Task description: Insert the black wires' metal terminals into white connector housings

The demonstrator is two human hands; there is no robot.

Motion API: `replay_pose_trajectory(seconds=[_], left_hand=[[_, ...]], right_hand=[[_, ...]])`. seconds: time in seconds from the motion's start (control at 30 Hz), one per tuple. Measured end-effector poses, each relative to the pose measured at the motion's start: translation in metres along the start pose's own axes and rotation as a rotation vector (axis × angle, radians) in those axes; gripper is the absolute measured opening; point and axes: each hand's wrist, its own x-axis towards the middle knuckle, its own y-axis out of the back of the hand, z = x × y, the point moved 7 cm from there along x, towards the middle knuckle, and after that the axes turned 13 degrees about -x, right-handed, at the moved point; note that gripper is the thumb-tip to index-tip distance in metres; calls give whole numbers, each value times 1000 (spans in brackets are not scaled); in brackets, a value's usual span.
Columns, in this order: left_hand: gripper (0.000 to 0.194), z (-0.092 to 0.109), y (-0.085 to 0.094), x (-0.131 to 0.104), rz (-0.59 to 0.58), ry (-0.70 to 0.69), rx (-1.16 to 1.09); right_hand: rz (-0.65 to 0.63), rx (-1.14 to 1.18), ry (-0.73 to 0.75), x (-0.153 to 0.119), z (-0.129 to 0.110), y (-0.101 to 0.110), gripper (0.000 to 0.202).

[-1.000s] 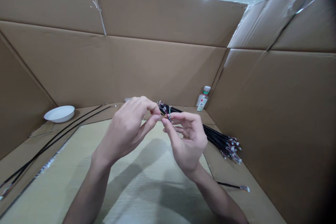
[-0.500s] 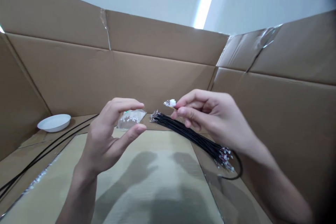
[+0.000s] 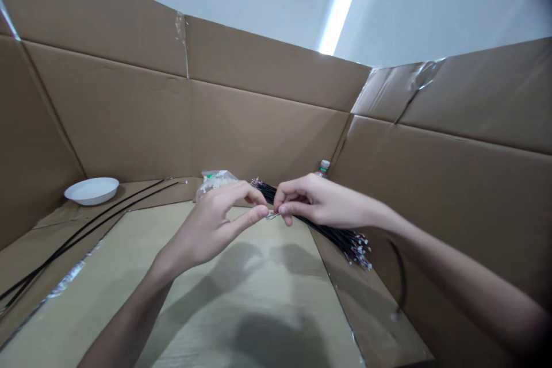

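Wire end [image 3: 272, 215] pinched up over the pale board [image 3: 181, 322]

From where I stand, fine wire tips project between the hands, raised above the board. The right hand [image 3: 314, 201] is closed on them in a pinch, set back from the tips, presumably so that they stay exposed and steady. The left hand [image 3: 213, 233] meets them from the opposite side, thumb and finger nearly together; whether it grips anything I cannot tell. The two hands are close, just short of touching.

Below the right forearm hangs a dark cable [image 3: 402, 276], blurred, probably the trailing length of the same piece. Behind that hand lies a black cable bundle [image 3: 330, 234], its ends aligned, likely for easy picking. A clear bag [image 3: 213, 179] sits behind the left hand; a bottle [image 3: 323, 168] is partly hidden. Farther left, two loose cables [image 3: 81, 233] lie apart from the bundle, near a white plate [image 3: 92, 191].
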Motion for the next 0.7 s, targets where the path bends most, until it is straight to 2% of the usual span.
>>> replay_pose_trajectory(seconds=[0.1, 0.2, 0.3, 0.43, 0.57, 0.7], left_hand=[[21, -11, -6, -11, -75, 107, -9], [20, -17, -6, -19, -58, 154, 12], [19, -16, -7, -24, -53, 141, 6], [11, -13, -6, -27, -35, 120, -54], [10, -11, -1, -30, -57, 106, 23], [7, -17, 1, -29, -175, 135, 45]], right_hand=[[118, 82, -27, 0, 22, -31, 18], [208, 161, -58, -3, 36, -56, 19], [273, 243, -64, -6, 39, -72, 24], [378, 390, -67, -9, 35, -82, 21], [407, 568, -75, 0, 35, -102, 23], [376, 771, -26, 17, 35, -127, 26]])
